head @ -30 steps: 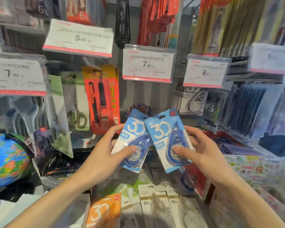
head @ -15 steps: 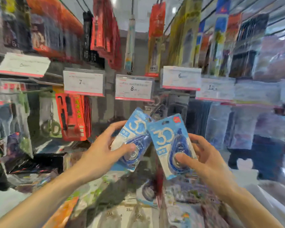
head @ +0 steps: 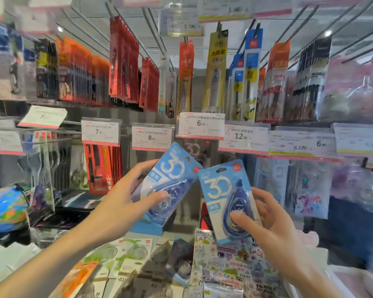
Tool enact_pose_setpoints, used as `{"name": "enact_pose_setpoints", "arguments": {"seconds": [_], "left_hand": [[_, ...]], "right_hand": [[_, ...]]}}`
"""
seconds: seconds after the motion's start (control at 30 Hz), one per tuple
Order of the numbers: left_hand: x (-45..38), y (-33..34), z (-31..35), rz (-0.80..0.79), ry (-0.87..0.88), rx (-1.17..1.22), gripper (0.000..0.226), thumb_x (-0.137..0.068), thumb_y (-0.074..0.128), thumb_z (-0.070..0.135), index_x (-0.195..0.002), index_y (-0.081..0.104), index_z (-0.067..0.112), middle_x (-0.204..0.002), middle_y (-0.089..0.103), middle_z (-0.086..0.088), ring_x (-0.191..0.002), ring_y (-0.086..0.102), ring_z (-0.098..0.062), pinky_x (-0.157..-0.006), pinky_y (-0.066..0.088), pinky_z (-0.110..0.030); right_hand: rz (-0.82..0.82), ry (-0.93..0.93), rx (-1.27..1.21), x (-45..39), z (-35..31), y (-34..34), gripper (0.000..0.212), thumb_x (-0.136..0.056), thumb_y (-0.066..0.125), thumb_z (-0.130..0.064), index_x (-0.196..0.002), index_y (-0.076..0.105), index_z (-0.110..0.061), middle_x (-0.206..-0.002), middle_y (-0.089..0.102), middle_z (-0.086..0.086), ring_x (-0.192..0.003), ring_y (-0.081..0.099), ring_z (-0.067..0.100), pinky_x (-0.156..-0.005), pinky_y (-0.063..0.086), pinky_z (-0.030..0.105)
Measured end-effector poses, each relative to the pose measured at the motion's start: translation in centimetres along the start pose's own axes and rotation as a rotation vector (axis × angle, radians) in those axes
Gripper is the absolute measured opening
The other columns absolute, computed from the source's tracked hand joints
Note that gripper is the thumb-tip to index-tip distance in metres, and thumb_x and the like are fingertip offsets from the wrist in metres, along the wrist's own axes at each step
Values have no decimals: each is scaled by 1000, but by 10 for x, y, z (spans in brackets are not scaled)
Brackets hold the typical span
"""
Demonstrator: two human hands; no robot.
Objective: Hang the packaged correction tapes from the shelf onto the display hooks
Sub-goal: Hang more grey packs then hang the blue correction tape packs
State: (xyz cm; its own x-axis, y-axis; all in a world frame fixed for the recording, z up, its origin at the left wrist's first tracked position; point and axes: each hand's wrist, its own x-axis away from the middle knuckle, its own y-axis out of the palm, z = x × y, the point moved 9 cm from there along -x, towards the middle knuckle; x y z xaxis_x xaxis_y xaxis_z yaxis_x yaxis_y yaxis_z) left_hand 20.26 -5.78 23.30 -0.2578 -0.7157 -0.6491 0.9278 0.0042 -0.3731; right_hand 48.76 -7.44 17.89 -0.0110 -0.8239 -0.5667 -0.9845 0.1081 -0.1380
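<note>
Store pegboard behind; your left hand (head: 119, 203) fingers clamped on left correction tape pack (head: 170, 183), right hand (head: 269, 224) fingers clamped on right correction tape pack (head: 226, 198).

two tape packs side by side before the price tags (head: 200, 125) — left pack (head: 170, 181) apparently slightly overlapping right pack (head: 226, 198), above stickers (head: 230, 263).

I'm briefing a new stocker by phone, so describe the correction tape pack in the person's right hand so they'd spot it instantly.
Find the row of price tags across the middle. Just below, two hands hold blue "30" packs; the right hand grips the correction tape pack that stands nearly upright, its dark blue teardrop dispenser showing, unlike the left pack, tilted right.
</note>
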Motion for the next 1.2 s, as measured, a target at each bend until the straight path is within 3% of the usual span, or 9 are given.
{"name": "enact_pose_setpoints", "arguments": {"seconds": [0.13,0.23,0.43,0.57,0.73,0.93,1.07,1.2], "left_hand": [[-2,-15,11,26,33,-11,53,-86,74,44,-129,50,63,-130,67,28,-113,69,3,-83,54,-10],[-5,-24,19,50,58,-13,51,-86,76,48,-125,49,68,-130,67,28,-115,68,2,-85,56,-13],[-17,-38,34,76,136,28,60,-81,74,49,-135,50,54,-133,69,19,-115,70,-4,-86,56,-16],[-23,-46,37,90,158,52,60,-80,76,49,-134,51,53,-126,74,16,-111,73,-7,-82,56,-15],[-22,-54,41,115,182,46,54,-80,75,46,-129,53,57,-122,75,18,-107,74,-6,-80,55,-13],[-24,-57,36,101,170,69,61,-80,74,46,-137,50,48,-125,75,14,-111,74,-9,-84,56,-17],[-25,-59,33,100,167,59,60,-81,74,47,-136,50,50,-124,75,14,-110,74,-9,-84,57,-17],[-24,-60,27,113,159,64,58,-81,74,47,-134,51,52,-124,75,15,-111,74,-9,-85,57,-17]], "right_hand": [[-2,-23,16,-5,-3,2,52,-74,81,-52,-120,58,-53,-114,80,-11,-100,79,15,-83,63,42],[-16,-42,24,-11,-7,6,47,-79,83,-45,-118,59,-54,-112,80,-9,-99,79,16,-77,66,33],[12,-92,84,-22,-19,13,45,-90,79,-29,-121,57,-52,-113,78,-14,-102,77,10,-86,62,25],[12,-120,108,-28,-31,26,45,-91,77,-26,-118,57,-55,-113,78,-17,-103,75,6,-86,64,32],[21,-131,95,-36,-37,44,45,-93,76,-27,-129,55,-42,-119,76,-13,-109,73,10,-95,59,45],[57,-140,80,-44,-39,51,49,-93,77,-31,-131,51,-47,-119,74,-21,-111,72,2,-93,59,35],[96,-141,74,-45,-38,50,52,-91,77,-34,-137,52,-39,-119,74,-23,-109,72,0,-92,59,34],[120,-127,115,-45,-37,55,47,-92,76,-34,-124,50,-55,-113,72,-30,-104,72,-3,-92,59,35]]}}
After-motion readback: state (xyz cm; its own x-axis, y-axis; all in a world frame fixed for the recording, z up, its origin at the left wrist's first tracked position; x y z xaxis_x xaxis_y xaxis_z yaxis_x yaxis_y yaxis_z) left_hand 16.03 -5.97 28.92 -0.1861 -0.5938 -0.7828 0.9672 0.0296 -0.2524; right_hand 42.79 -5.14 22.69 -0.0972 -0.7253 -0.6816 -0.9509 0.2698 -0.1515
